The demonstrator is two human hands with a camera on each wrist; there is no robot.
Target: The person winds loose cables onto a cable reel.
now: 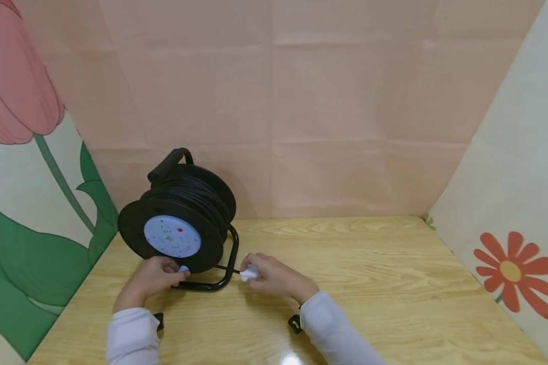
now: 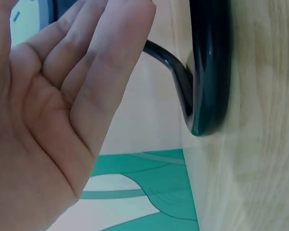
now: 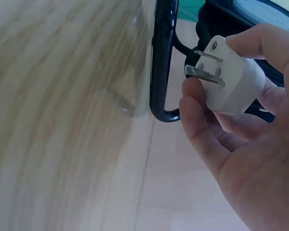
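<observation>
A black cable reel [image 1: 184, 213] stands on the table at the left, its black cable [image 1: 196, 195] wound round the drum. Its round light-blue socket panel [image 1: 172, 236] faces the front. At the lower rim of that face, my left hand [image 1: 152, 279] pinches a small light-blue knob [image 1: 183, 269] between thumb and fingers; the left wrist view hides the knob behind the fingers. To the right of the reel's frame, my right hand [image 1: 276, 276] holds a white plug [image 3: 238, 79] in its fingers. Metal prongs point out of the plug, and a cord runs from it to the reel.
The reel's black tube frame [image 1: 230, 258] rests on the wood-grain table [image 1: 370, 284] between the hands. A handle [image 1: 166, 166] tops the reel. Behind stands a pink backdrop [image 1: 329, 101], with flower-printed panels at the left and right.
</observation>
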